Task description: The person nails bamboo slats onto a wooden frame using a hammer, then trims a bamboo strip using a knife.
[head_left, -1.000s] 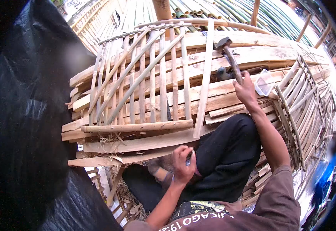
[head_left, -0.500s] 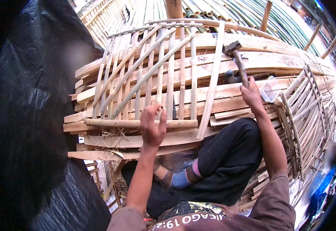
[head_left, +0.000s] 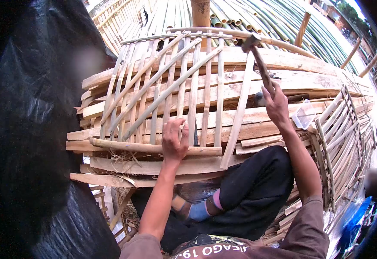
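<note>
My right hand (head_left: 276,105) is closed round the wooden handle of a hammer (head_left: 262,64), its dark head raised over the boards. My left hand (head_left: 175,137) is at the lower rail (head_left: 128,146) of a bamboo slat frame (head_left: 169,93), its fingers bent in a pinch by the slats' lower ends. Anything small between those fingers is too small to make out. Three diagonal strips cross the frame's upright slats. A loose flat strip (head_left: 239,112) lies slantwise on the boards, right of the frame.
Rough planks (head_left: 300,82) lie under the frame. A clear plastic container (head_left: 304,115) sits right of my right hand, near another slatted panel (head_left: 346,129). Black sheeting (head_left: 37,129) hangs at left. Bamboo poles (head_left: 275,26) are stacked beyond, behind an upright post (head_left: 200,14).
My left hand has moved from near my lap up and left to the frame's lower rail. The hammer in my right hand has risen from near the boards.
</note>
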Available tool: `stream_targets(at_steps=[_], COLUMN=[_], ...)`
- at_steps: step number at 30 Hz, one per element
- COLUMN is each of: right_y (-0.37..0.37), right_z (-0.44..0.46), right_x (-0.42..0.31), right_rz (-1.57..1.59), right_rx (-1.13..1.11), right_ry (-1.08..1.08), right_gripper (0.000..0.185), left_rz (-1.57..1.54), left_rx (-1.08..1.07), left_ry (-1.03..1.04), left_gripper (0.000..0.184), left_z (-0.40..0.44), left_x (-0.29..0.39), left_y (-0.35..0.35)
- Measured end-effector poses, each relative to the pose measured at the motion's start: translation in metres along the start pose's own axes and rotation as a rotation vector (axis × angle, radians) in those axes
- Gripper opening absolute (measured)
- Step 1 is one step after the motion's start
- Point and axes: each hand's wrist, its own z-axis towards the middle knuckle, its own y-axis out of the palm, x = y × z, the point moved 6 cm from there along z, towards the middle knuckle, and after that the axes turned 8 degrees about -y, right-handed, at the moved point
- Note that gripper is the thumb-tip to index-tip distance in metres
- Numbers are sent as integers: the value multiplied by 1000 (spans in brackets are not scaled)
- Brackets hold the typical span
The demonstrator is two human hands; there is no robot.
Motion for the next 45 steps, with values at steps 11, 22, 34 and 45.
stream_targets(at_steps=[11,22,34,45], right_y=[63,55,-12,-3], right_z=[28,32,-19,-15], right_x=[-14,-2,35,53], right_rz=[-165,-166,-119,-339], right_rx=[-272,-212,-5,-146], right_ry=[-178,-171,-23,73], right_gripper=[34,33,38,45], left_rz=[19,21,-64,100], left_rx=[-23,-29,-166,-196], left_ry=[-42,-40,134,671], left_gripper=[27,27,29,24], left_z=[0,-2,-9,-62], left_x=[1,1,10,58], left_y=[2,2,-4,-95])
